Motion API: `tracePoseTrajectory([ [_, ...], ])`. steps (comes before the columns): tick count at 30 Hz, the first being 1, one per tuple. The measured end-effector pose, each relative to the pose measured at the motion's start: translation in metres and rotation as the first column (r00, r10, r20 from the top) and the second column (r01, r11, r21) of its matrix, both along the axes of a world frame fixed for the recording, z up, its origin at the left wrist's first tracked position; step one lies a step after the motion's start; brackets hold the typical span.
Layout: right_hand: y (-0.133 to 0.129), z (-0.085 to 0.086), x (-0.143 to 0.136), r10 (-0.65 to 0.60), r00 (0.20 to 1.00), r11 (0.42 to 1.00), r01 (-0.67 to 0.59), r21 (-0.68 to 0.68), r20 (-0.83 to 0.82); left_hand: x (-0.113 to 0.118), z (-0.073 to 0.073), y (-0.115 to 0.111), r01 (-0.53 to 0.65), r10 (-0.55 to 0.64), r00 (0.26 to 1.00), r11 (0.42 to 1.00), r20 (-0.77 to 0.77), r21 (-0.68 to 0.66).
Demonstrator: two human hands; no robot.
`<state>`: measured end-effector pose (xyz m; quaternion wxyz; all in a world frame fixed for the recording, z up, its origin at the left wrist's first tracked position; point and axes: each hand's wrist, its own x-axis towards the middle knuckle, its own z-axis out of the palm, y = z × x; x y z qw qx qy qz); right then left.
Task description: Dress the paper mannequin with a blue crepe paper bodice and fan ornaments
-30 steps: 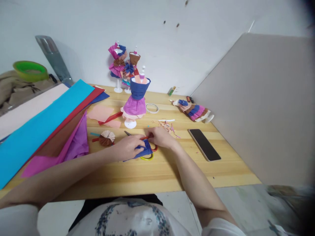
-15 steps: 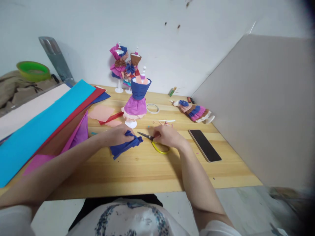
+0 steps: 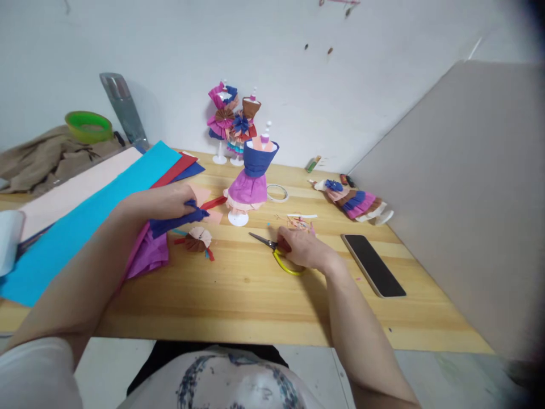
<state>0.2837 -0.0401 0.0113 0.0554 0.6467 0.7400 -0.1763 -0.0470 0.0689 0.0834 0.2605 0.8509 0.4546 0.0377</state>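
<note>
My left hand [image 3: 175, 202] is closed on a crumpled strip of dark blue crepe paper [image 3: 174, 223], above the edge of the paper stack. On the table lies a pair of scissors [image 3: 277, 250] with a yellow handle, blades pointing left. Curled over the handle is my right hand [image 3: 303, 247], which hides one finger loop. A pleated paper rosette [image 3: 198, 238], pale pink and brown with red and blue tails, sits between my hands. Behind it stands a small dress form [image 3: 255, 170] in a blue bodice and magenta skirt with a pale pink hem.
Crepe paper sheets [image 3: 102, 204] are stacked at left. Two dressed forms [image 3: 223, 116] stand by the wall; another [image 3: 355, 201] lies at right. Nearby are a phone [image 3: 372, 265], a tape roll [image 3: 277, 193], paper scraps [image 3: 298, 222], a bottle [image 3: 125, 111] and a green ring [image 3: 88, 126].
My left hand has moved left with the blue crepe paper, uncovering the rosette. My right hand stays at the scissors, which have not moved on the table. The view has shifted left.
</note>
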Motion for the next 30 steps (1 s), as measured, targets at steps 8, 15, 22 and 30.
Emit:
tracePoseTrajectory([
  [8,-0.005,0.009,-0.031,0.090,0.993,0.996,-0.092,-0.023,-0.078,-0.007,-0.028,0.040,-0.071,0.069,0.988,0.997,-0.140,-0.011],
  [15,-0.008,0.013,-0.028,0.185,0.944,0.982,-0.186,0.022,-0.275,-0.018,0.012,0.017,-0.268,0.313,0.941,0.923,0.132,-0.277],
  [22,-0.012,0.013,-0.009,0.079,0.057,0.989,-0.133,0.071,-0.995,0.005,0.034,-0.036,0.128,0.253,0.752,0.850,0.609,-0.511],
  [30,-0.003,0.006,-0.006,0.200,0.740,0.971,-0.235,0.031,-0.642,0.028,0.026,-0.053,0.264,0.341,0.669,0.722,0.660,-0.640],
])
